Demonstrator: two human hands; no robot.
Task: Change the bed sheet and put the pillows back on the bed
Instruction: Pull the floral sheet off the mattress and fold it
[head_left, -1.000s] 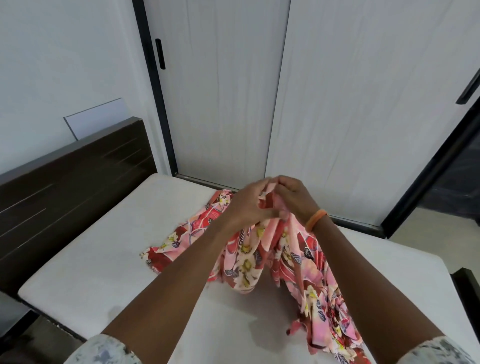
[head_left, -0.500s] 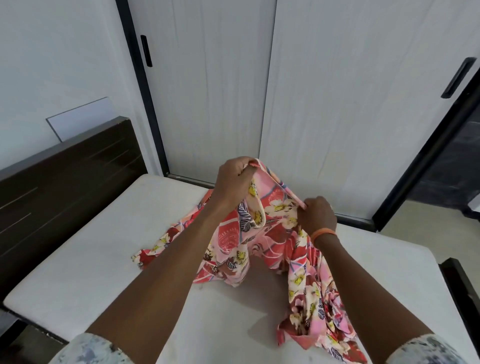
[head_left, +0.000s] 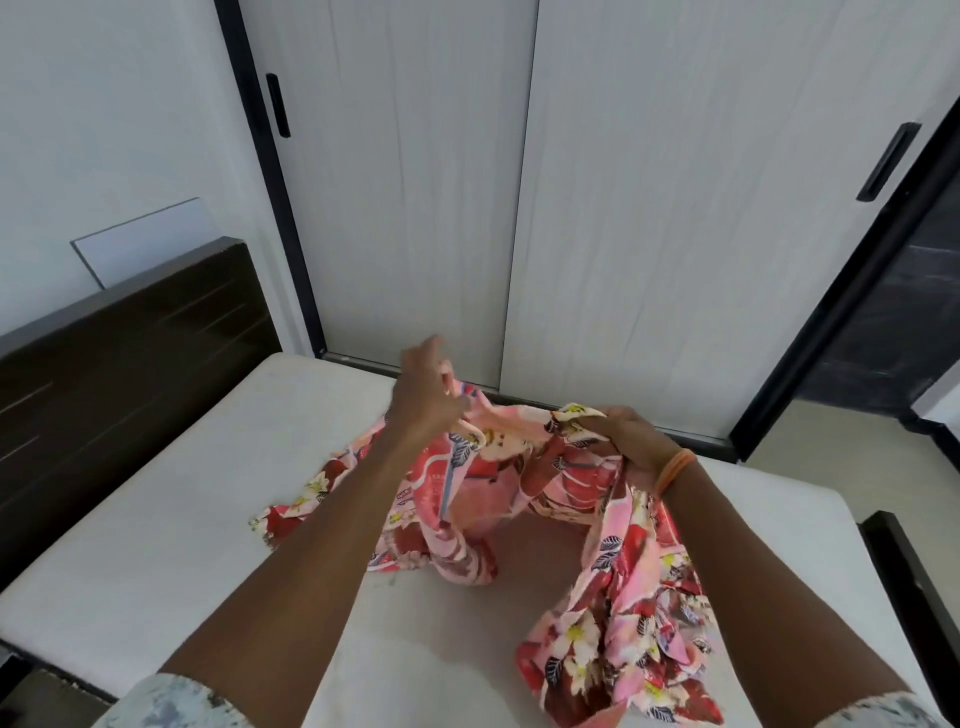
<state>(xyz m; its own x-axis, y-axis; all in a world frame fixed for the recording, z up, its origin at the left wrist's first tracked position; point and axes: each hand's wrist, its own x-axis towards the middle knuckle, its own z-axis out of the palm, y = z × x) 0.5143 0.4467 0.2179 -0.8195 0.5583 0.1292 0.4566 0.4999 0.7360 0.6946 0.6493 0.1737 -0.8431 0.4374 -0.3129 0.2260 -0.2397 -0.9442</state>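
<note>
**Floral sheet held up over bare mattress, both hands on its top edge**

Grip first. Right hand, center-right of frame, fingers curled tight round a bunched fold of the floral bed sheet; orange wristband just below it on the wrist. Left hand, center of frame & a bit higher, touches the sheet's top edge w/ thumb and lower fingers hooked into the fabric near the hem; upper fingers blurred, look loosely spread, so how firm that hold is can't be told for sure. The two hands are near each other, w/ a short span of cloth stretched between them.

Surroundings, big to small:
- White sliding wardrobe doors fill the upper center & right, black frame, two black handles.
- Bare white mattress across the lower half; sheet's lower folds rest on it at center, one corner trailing to center-left, a thick crumpled mass at lower right under the right forearm.
- Dark wood headboard at left, against the white wall.
- Dark bed frame edge at far right.
- Pale patterned sleeves at bottom corners.

Forearms cross the lower frame & hide part of the mattress and sheet.
</note>
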